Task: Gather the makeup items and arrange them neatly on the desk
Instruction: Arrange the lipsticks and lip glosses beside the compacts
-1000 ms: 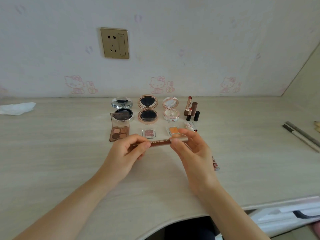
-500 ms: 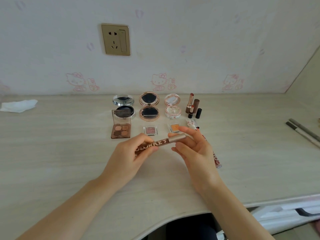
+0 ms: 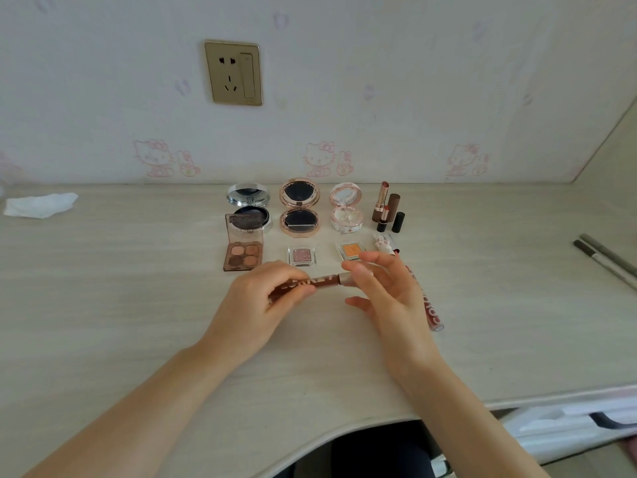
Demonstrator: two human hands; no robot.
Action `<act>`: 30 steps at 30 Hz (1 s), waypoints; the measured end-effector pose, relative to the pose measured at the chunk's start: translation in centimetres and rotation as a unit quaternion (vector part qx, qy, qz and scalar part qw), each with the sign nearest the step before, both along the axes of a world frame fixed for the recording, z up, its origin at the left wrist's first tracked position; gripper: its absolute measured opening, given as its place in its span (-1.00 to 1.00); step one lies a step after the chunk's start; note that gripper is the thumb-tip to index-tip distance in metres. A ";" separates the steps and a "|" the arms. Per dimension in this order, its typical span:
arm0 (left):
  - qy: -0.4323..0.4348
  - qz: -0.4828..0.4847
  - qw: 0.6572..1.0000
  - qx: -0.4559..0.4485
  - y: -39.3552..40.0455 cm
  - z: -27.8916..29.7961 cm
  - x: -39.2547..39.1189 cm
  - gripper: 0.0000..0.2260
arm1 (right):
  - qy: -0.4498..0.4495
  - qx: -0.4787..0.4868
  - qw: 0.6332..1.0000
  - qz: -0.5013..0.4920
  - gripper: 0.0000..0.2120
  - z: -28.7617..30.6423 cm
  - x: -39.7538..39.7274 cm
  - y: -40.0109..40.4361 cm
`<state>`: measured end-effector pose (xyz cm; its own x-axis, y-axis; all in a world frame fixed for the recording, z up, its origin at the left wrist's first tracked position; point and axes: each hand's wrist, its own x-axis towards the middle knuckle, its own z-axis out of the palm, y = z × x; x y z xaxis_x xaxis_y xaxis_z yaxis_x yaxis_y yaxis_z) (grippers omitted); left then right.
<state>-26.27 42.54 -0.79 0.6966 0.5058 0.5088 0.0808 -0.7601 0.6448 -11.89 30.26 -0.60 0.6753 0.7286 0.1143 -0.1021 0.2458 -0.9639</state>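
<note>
Holding the tube (image 3: 312,283) above the desk (image 3: 138,305): left hand (image 3: 255,305) curled round its body, right hand (image 3: 386,288) pinching the cap. Best laid parallel beside the other tube (image 3: 425,301), near the palettes.

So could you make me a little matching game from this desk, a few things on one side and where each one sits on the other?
Things:
1. brown lettered tube
2. crumpled tissue
3. two grey pencils
4. four-pan eyeshadow palette

Places:
A. far left of the desk, near the wall
B. right side of the desk, lying side by side
C. held between both hands, left hand on the body, right hand at the cap end
D. left end of the front row, in front of the silver compact

Pairs: 1-C, 2-A, 3-B, 4-D
</note>
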 end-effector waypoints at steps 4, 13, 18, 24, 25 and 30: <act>0.008 -0.030 0.999 -0.045 0.0 -0.1 0.0 -0.81 | -0.002 -0.033 0.999 -0.010 -0.91 0.0 -0.1 0.3; 0.007 -0.030 0.998 -0.048 0.3 -0.3 0.0 -0.84 | -0.005 -0.013 1.000 -0.016 -0.90 -0.3 -0.1 0.2; -0.007 -0.021 0.999 -0.041 0.5 -0.3 0.0 -0.85 | -0.049 -0.059 0.996 -0.042 -0.89 -0.7 0.0 0.4; -0.010 -0.014 0.999 -0.051 0.7 -0.5 -0.1 -0.83 | -0.106 -0.021 0.994 -0.021 -0.81 -0.5 -0.1 0.1; -0.011 -0.015 0.999 -0.049 0.7 -0.5 0.0 -0.83 | -0.111 -0.021 0.993 -0.016 -0.78 -0.5 -0.1 0.1; -0.022 -0.021 0.999 -0.041 0.6 -0.4 0.0 -0.84 | -0.071 -0.057 0.995 -0.030 -0.93 -0.5 -0.2 0.2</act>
<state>-26.26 43.12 -1.16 0.6964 0.5180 0.4968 0.0202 -0.7060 0.7079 -12.09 30.51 -1.07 0.7014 0.7007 0.1302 0.0484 0.1353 -0.9896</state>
